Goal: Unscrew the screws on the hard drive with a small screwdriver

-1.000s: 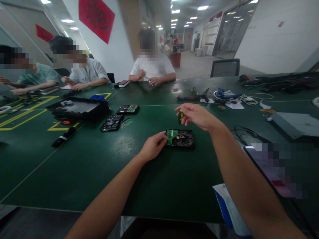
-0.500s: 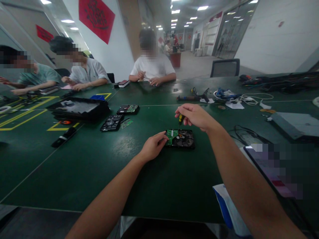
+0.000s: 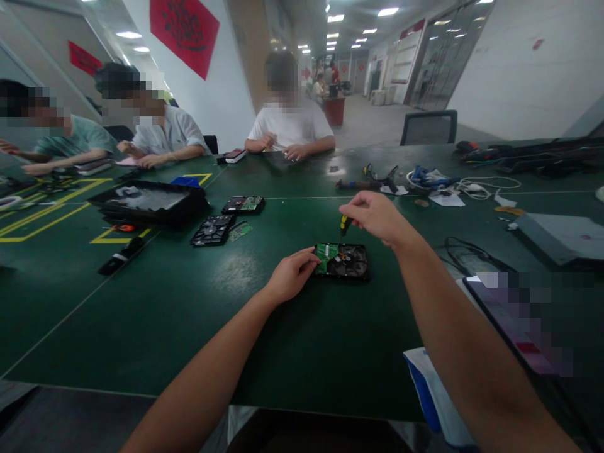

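Black rectangular hard drive (image 3: 355, 264) with green circuit board (image 3: 325, 253) lies flat on green table (image 3: 283, 358); left hand (image 3: 292, 275) fingers grip its left end, right hand's (image 3: 374, 217) a yellow-and-black screwdriver (image 3: 345, 224). Judged dense, rigid, board fragile; hold edges.

Gleams smooth and glossy on the broad green tabletop (image 3: 236, 274). Looks like matt metal on the black rectangular hard drive (image 3: 349, 261), like plastic on the yellow-and-black screwdriver handle (image 3: 345, 223).

Opens past a dark-green tabletop (image 3: 330, 352) onto a pale grey floor (image 3: 370, 123) under white rectangular ceiling lights (image 3: 387, 12). Shows a red diamond-shaped sign (image 3: 184, 34) on a white wall (image 3: 214, 100), a dark mesh-backed chair (image 3: 429, 128) and tall glass panels (image 3: 446, 60).
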`<move>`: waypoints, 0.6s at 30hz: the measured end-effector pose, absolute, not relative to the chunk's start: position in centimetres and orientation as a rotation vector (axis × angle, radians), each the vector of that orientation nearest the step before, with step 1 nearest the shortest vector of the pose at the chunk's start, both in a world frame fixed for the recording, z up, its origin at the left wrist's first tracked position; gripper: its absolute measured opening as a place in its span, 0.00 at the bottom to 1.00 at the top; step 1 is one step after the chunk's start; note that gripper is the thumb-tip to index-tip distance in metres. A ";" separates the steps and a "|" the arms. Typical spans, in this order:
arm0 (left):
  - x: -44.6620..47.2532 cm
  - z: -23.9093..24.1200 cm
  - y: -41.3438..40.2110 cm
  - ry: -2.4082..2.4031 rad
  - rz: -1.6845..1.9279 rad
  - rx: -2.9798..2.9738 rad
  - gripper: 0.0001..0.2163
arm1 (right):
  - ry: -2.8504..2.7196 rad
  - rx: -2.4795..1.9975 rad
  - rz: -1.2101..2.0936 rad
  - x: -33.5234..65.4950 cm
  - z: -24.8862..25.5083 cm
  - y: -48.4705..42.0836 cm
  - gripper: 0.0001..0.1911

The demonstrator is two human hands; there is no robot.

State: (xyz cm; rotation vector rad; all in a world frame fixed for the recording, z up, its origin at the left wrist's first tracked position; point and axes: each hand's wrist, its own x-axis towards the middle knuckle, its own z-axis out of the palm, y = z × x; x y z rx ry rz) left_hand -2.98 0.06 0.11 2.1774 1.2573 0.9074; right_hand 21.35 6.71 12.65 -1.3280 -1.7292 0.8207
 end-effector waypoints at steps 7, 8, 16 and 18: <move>-3.0 0.0 0.0 1.267 0.904 2.182 0.09 | -1.777 -1.136 1.127 20.7 13.0 6.0 0.11; -3.0 0.0 0.1 1.263 0.907 2.185 0.10 | -1.788 -1.098 1.165 20.7 12.9 6.1 0.12; -3.1 -0.1 0.1 1.244 0.910 2.198 0.10 | -1.765 -1.115 1.117 21.0 12.3 6.6 0.14; -3.1 -0.1 0.1 1.252 0.908 2.198 0.10 | -1.809 -1.181 0.989 21.1 12.5 6.5 0.13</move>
